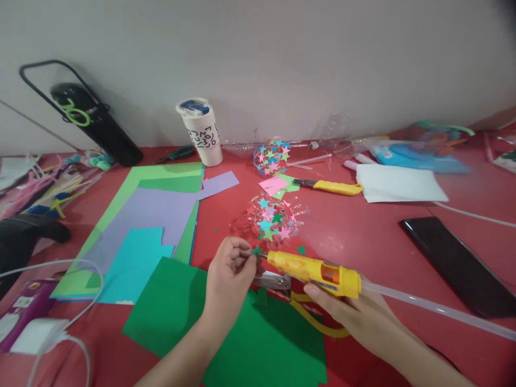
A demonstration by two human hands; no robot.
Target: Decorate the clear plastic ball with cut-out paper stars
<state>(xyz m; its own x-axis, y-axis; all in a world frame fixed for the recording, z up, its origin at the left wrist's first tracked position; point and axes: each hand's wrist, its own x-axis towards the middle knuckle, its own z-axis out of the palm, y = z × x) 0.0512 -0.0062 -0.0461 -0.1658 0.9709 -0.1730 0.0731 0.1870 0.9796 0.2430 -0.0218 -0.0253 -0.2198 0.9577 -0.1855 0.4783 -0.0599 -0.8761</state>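
My left hand (234,269) pinches a small green paper star (257,251) between thumb and fingers. In my right hand (350,309) is a yellow hot glue gun (310,269), its nozzle at the star, with a long clear glue stick (439,309) out of its back. Yellow-handled scissors (318,320) lie below the gun, partly hidden by it, on green paper (173,306). Just beyond my hands sits a clear plastic piece (276,217) covered with coloured stars. Another green star (301,250) lies right of it on the red table.
Farther back are a second star-covered ball (272,157), a yellow utility knife (336,187) and a white tumbler (203,134). Coloured paper sheets (149,212) and a black bottle (100,126) are at left. A black phone (459,263) and white paper (399,183) lie right.
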